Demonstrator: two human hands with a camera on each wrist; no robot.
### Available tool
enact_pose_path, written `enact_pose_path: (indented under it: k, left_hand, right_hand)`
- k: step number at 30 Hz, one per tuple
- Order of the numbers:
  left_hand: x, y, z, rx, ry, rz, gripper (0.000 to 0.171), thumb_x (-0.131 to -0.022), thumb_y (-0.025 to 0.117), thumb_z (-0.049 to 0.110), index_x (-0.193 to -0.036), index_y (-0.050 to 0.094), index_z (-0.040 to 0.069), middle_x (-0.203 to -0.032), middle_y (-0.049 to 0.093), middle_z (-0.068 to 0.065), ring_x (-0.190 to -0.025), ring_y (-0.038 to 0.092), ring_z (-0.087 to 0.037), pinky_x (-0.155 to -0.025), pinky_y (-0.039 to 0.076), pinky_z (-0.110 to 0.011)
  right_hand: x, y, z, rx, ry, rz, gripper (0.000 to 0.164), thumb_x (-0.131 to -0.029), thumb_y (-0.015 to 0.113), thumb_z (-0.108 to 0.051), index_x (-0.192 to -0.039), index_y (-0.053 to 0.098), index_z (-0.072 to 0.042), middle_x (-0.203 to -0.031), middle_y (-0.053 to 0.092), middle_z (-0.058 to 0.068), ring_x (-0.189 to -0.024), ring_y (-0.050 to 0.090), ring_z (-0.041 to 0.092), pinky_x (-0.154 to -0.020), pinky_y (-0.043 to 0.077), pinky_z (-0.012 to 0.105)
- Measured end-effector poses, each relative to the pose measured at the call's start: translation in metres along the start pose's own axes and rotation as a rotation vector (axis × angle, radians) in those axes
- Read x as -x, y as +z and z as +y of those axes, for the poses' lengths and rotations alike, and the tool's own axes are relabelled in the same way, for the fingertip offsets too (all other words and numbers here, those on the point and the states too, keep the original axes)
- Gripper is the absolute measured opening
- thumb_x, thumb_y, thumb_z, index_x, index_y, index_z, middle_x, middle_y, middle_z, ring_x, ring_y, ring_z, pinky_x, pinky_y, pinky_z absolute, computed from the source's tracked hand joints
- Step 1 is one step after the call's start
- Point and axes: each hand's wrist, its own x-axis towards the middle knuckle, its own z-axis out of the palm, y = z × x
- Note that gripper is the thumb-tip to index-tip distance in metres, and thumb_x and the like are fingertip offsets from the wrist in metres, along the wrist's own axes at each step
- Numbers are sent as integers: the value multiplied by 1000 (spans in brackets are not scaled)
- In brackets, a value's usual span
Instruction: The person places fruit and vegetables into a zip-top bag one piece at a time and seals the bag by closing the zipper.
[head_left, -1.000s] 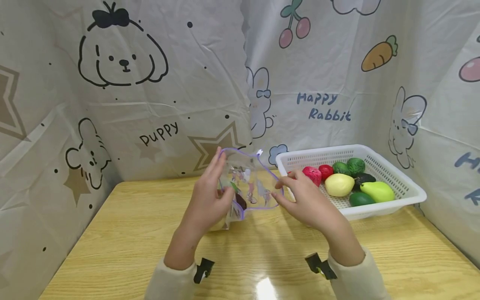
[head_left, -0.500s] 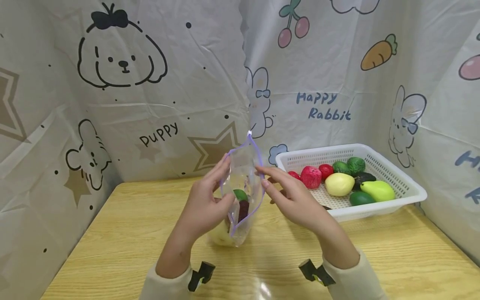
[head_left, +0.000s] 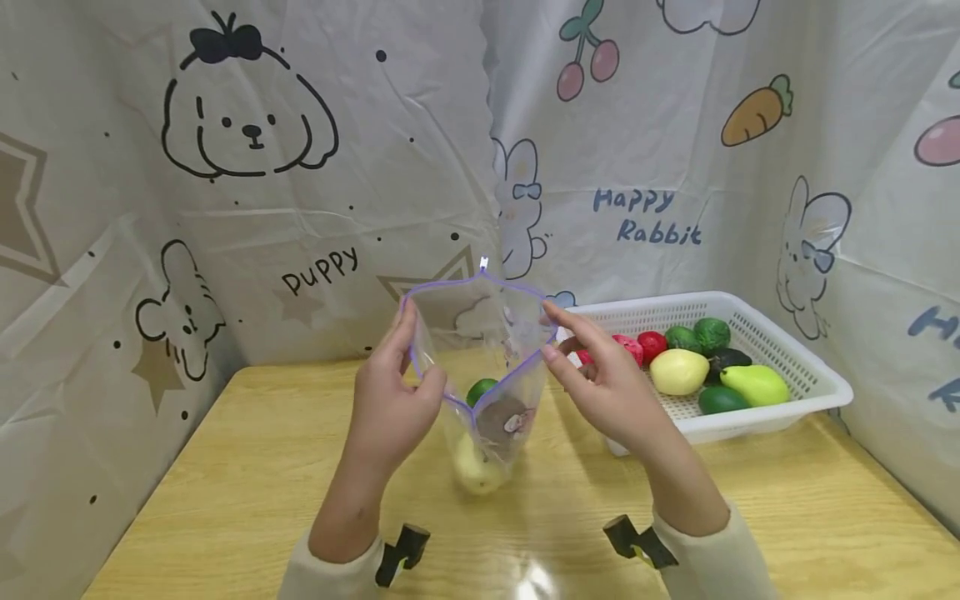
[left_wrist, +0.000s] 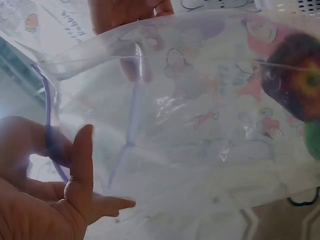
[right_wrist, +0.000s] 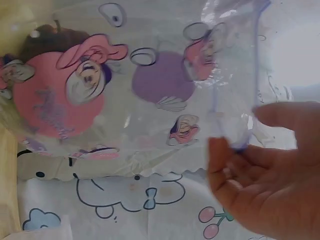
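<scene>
A clear zip bag (head_left: 457, 321) with a purple-edged mouth hangs between my hands over the table. Its mouth is spread wide, with the white slider (head_left: 483, 263) at the far corner. My left hand (head_left: 393, 392) holds the left side of the rim between thumb and fingers; my right hand (head_left: 607, 379) pinches the right side. Low in the bag sit a green fruit (head_left: 482, 390), a dark round fruit (head_left: 497, 422) and a pale yellow fruit (head_left: 478, 471). The left wrist view shows the dark fruit (left_wrist: 295, 77) as deep red through the printed plastic.
To the right stands a white perforated basket (head_left: 836, 387) with several fruits, among them a green pear (head_left: 756, 383), a yellow fruit (head_left: 678, 371) and a red fruit (head_left: 651, 345). A printed curtain (head_left: 420, 192) encloses the wooden table (head_left: 247, 492) at the back and sides.
The bag has turned upright and its mouth, narrow half a second ago, has widened. My right hand swung left, then back right with the rim; my left hand has shifted slightly left.
</scene>
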Motion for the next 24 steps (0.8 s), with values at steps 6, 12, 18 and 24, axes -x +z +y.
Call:
enact_pose_path:
  k: [6, 12, 18, 24]
  left_hand:
    - [-7, 14, -20, -111, -128, -92, 75, -83, 53, 9, -148, 17, 10, -158, 7, -6, -38, 35, -8, -31, 30, -14]
    - [-6, 21, -23, -106, -91, -105, 74, -82, 52, 6, -148, 19, 10, -158, 7, -2, -39, 34, -7, -32, 29, -14]
    - [-3, 13, -5, 6, 34, -66, 77, -76, 48, -10, -146, 25, 10, -158, 14, 0, -129, 38, -18, -37, 32, -11]
    - [-4, 1, -1, 51, 107, 9, 74, -76, 45, -16, -145, 30, 7, -156, 23, -4, -130, 37, -18, -34, 29, -13]
  right_hand:
    - [-1, 7, 16, 159, 130, -131, 62, -92, 55, -33, -146, 32, -15, -145, 41, 12, -96, 60, 23, -69, 56, 39]
    - [-3, 6, 20, 178, 110, -125, 62, -92, 56, -28, -146, 31, -11, -143, 42, 15, -94, 61, 24, -70, 58, 41]
    - [-2, 1, 12, 125, -13, -74, 53, -95, 51, -24, -144, 34, -14, -140, 46, 11, -97, 56, 18, -66, 54, 37]
    - [-1, -1, 4, 90, -106, -34, 49, -96, 48, -20, -143, 37, -15, -138, 48, 9, -101, 53, 16, -68, 50, 40]
